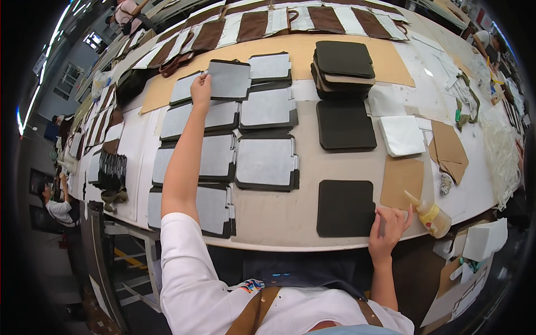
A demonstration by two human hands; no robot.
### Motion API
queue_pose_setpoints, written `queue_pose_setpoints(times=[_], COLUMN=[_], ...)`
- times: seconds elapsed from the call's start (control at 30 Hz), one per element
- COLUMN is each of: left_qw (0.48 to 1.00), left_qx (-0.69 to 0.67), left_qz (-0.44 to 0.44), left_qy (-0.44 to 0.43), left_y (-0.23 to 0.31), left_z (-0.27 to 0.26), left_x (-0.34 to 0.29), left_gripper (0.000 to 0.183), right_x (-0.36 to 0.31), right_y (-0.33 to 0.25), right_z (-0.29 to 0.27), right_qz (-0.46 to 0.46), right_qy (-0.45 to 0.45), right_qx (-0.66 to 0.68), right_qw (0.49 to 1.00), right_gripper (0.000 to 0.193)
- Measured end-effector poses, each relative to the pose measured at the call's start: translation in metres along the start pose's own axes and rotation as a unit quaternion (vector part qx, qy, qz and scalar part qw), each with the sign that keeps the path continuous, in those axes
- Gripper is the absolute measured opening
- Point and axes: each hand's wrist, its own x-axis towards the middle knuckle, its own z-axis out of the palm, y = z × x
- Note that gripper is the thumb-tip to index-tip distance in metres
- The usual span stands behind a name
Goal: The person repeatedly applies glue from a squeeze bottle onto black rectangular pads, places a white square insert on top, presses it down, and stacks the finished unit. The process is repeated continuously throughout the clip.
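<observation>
My left hand (201,89) reaches far over the table, its fingers pinched on the left edge of a flat grey-faced panel (230,80) with dark borders. That panel hovers over or rests on the far rows of similar grey panels (264,162), which lie overlapping in columns. At the near right, my right hand (389,229) is beside a square dark panel (345,209), its fingertips at the right edge and its fingers partly bent and apart. Farther up lie another dark panel (346,125) and a tall stack of dark panels (343,61).
A glue bottle (435,219) with a pointed nozzle leans right of my right hand. White cloth-like pieces (401,136) and brown sheets (401,181) lie nearby. Brown-and-white strips (252,25) line the far side. A bundle of dark pieces (109,169) stands left. Other people are around.
</observation>
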Motion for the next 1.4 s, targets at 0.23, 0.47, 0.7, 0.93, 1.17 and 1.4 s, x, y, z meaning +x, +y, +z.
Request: queue_pose_setpoints(times=[0.23,0.47,0.7,0.93,1.17,1.4], left_qw=[0.986,0.947,0.817,0.744,0.756,0.771], left_qx=[0.137,0.195,0.16,0.23,0.263,0.253], left_qz=[-0.015,0.25,0.451,0.428,0.415,0.407], left_qy=[0.093,0.045,-0.32,-0.459,-0.433,-0.419], left_y=[-0.064,-0.009,0.189,0.198,0.188,0.18], left_z=[-0.013,0.018,0.003,-0.025,-0.014,-0.013], left_x=[0.076,0.016,-0.215,-0.342,-0.364,-0.368], left_gripper=[0.037,0.039,0.012,0.057,0.062,0.062], right_x=[0.0,-0.002,-0.01,-0.038,-0.041,-0.029], right_y=[0.0,0.002,0.02,0.121,0.14,0.095], right_z=[0.0,0.001,-0.035,-0.108,-0.108,-0.102], right_qz=[0.012,0.011,0.026,0.388,0.42,0.31], right_qy=[-0.013,-0.005,0.128,0.053,0.068,0.257], right_qx=[0.006,0.004,-0.072,0.074,0.262,0.501], right_qw=[1.0,1.0,0.989,0.917,0.866,0.766], right_gripper=[0.023,0.024,0.032,0.058,0.054,0.061])
